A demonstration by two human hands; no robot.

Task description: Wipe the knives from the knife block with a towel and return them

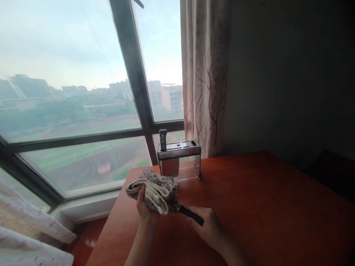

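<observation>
A folded grey-and-cream cloth (156,192) is in my left hand (147,211), with the thumb pressed on its folds and the fingers beneath. Out of the cloth's right side comes the black handle of a knife (190,214). My right hand (210,224) is closed round the end of that handle. The cloth covers the blade, so I cannot see it. Both hands are held above the table. Just beyond them stands a knife block (181,150) with clear sides and a slotted top. One dark upright handle (163,140) sticks out of its left end.
The reddish-brown wooden table (257,207) has its left edge close to my left forearm. Behind it are a large slanted window (83,144) and a patterned curtain (206,85). More curtain fabric (33,244) hangs at the lower left. A dark wall (280,81) stands on the right.
</observation>
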